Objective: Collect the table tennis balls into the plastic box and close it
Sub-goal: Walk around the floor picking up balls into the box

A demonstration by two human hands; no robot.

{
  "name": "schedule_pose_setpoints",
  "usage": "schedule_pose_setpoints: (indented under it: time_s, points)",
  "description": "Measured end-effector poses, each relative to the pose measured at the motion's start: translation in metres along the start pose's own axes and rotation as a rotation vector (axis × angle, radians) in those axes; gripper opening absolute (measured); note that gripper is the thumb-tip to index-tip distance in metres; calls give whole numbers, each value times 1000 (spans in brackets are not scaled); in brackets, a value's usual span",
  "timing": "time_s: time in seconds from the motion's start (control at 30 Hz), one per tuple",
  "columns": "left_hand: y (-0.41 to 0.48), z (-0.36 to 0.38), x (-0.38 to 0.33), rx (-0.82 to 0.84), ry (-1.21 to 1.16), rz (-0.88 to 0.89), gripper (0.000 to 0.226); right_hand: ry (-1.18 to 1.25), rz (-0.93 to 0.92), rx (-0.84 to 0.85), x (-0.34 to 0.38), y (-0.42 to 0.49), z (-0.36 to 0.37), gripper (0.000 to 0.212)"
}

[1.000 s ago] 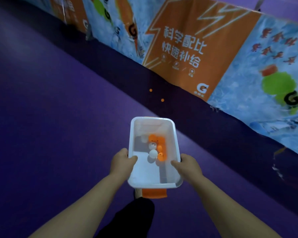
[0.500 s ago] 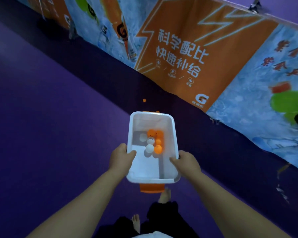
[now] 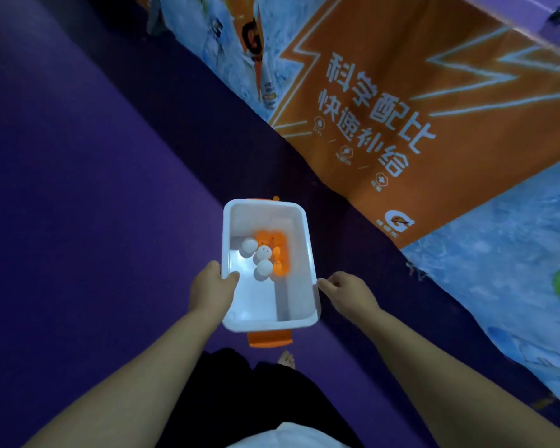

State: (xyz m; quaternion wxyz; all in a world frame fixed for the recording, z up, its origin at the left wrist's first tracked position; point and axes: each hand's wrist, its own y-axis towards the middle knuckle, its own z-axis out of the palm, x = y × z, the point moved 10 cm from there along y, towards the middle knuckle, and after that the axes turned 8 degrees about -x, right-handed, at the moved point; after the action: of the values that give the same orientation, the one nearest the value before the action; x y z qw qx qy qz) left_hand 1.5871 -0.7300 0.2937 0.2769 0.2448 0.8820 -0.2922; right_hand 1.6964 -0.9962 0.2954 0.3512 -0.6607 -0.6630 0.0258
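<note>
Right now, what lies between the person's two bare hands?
In the head view, the open white plastic box sits between the left hand and right hand, holding white and orange table tennis balls.

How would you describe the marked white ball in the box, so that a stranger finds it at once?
Find the white plastic box that the left hand grips above the purple floor. Three white balls lie left of the orange balls inside. The marked white ball is the middle one, and only it bears small dark marks.
</note>
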Motion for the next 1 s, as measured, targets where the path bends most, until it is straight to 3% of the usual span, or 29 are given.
schedule_pose_setpoints:
  time_s: [0.23,0.43,0.63,0.8,1.0]
  points:
    - [99,0,-16,-116,-30,-151,32,-26,-14,61,53,115,2,31]
    - [215,13,-22,-105,-25,-228,22,-28,64,69,98,219,18,27]
    - [315,41,-32,-113,9,-245,26,-49,120,85,120,323,50,24]
    - [381,94,-6,-121,24,-344,20,-59,176,102,102,412,96,13]
    - [450,195,45,-143,3,-427,14,-143,229,124,32,531,176,11]
